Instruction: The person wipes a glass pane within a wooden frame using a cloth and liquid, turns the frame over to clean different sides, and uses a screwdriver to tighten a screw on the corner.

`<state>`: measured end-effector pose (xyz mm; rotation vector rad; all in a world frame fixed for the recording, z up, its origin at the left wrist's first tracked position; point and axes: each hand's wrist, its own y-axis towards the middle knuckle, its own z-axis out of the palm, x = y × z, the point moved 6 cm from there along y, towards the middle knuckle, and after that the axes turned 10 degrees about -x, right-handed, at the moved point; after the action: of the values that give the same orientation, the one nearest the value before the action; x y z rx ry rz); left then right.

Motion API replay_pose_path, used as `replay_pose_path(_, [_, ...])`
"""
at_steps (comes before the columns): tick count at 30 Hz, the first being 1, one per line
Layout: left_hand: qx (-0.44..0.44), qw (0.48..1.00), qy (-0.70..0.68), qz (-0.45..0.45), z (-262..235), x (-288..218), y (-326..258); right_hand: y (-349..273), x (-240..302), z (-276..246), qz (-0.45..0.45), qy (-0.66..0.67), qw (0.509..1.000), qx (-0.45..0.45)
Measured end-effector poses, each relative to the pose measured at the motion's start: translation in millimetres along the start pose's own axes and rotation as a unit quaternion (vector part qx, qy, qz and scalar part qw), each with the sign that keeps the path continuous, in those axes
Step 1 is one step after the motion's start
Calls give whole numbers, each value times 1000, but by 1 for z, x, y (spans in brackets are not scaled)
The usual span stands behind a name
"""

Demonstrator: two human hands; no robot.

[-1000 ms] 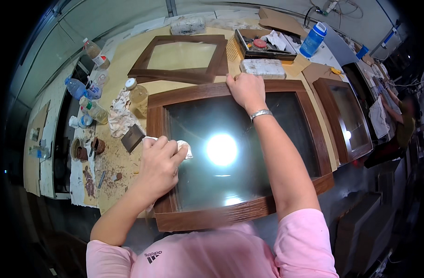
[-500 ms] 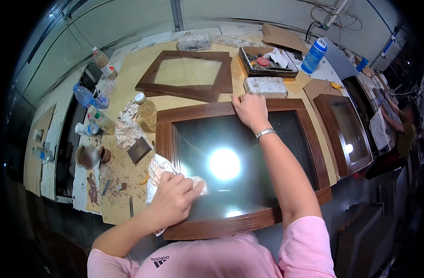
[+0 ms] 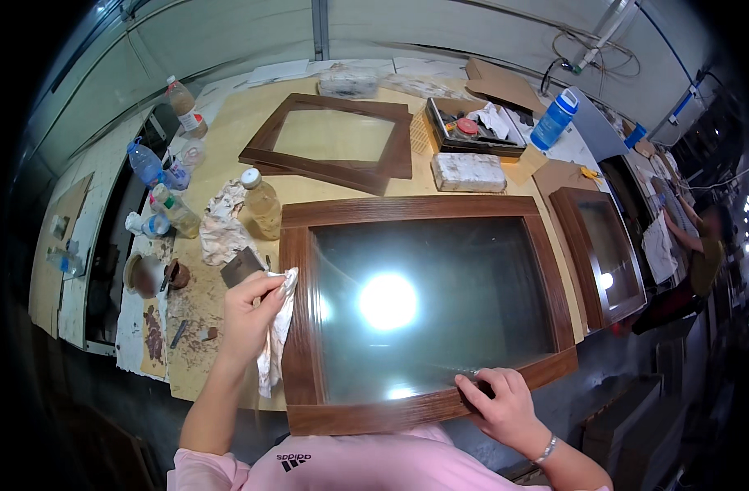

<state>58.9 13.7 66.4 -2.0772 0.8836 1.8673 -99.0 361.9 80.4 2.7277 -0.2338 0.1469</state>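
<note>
A brown wooden cabinet door with a glass pane [image 3: 424, 303] lies on the table in front of me, light glaring off the glass. My left hand [image 3: 250, 319] pinches a white rag [image 3: 278, 335] beside the door's left stile; the rag hangs down along that edge. At the near rail, right of the middle, my right hand [image 3: 505, 403] grips the wood, its fingertips near the glass border. Just beyond my left hand lies a dark flat square piece [image 3: 241, 267], and past it a crumpled stained cloth [image 3: 225, 229] and a white-capped bottle of yellowish liquid [image 3: 262, 204].
Two stacked brown frames [image 3: 325, 139] lie at the back. Beyond the door are a wrapped block [image 3: 469, 173], an open box [image 3: 481, 127] and a blue bottle [image 3: 556, 119]. Another glazed door [image 3: 601, 254] lies at right. Several bottles line the left; a person [image 3: 702, 254] stands far right.
My left hand has drawn the rag off the glass, up and left past the door's edge. My right hand has moved from the far rail to the near rail.
</note>
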Motion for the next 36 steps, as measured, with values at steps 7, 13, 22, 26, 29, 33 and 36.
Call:
replay_pose_path(7, [-58,997,5,47,-9,-9,13,-17,14,0,-11,-3,997,-82])
replay_pose_path(13, [-87,996,-26,23,-30,0,17,-2,25,-27,-25,-22,990,-140])
replay_pose_path(22, [-165,986,-27,7,-61,-1,12,44,35,-101,-86,-29,984,-155])
replay_pose_path(26, [-194,980,-42,1,-69,2,8,60,43,-120,-101,-35,983,-148])
replay_pose_path(29, [-160,987,-26,16,-66,0,11,62,46,-120,-85,-14,989,-120])
replay_pose_path(33, [-80,992,27,94,-46,-37,38,60,40,-130,-73,-13,992,-100])
replay_pose_path(36, [-109,987,-30,114,-43,-50,51,76,38,-145,-88,-28,986,-136])
